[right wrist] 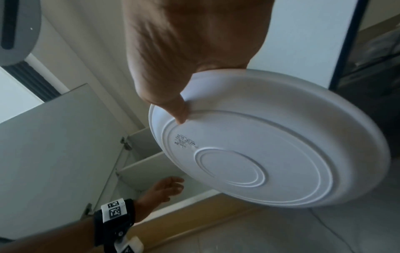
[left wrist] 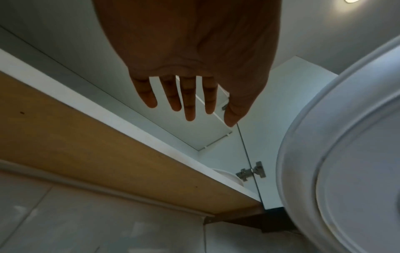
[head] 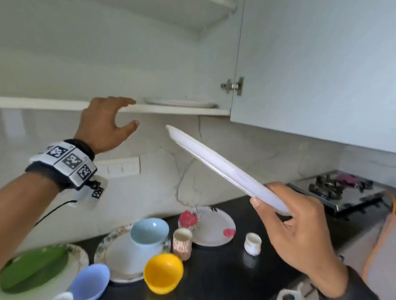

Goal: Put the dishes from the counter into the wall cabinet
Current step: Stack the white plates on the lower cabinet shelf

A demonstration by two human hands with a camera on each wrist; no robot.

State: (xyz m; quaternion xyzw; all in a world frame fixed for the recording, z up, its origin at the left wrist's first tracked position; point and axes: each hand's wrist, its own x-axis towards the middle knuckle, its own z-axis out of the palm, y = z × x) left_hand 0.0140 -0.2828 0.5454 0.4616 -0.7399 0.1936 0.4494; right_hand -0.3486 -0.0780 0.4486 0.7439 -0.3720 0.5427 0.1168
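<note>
From the head view, the right hand (head: 303, 228) pinched the near rim of a white plate (head: 217, 165), thumb on top and fingers curled beneath, holding it in the air below the open wall cabinet's bottom shelf (head: 171, 109). The plate was tilted, its far rim raised toward the shelf's front edge and its span running from the hand up toward the cabinet. A one-sided rim grip looked likely to let it droop or slip. Its leading rim could also have caught the shelf edge or the plate already shelved (head: 181, 102). The left hand (head: 106, 123) hovered by that edge, fingers relaxed and empty.

In the left wrist view, the fingers (left wrist: 189, 102) were spread and touched nothing, and the plate's underside filled the right side.

In the right wrist view, the thumb (right wrist: 180, 111) pressed the plate's base, underside toward the camera.
</note>
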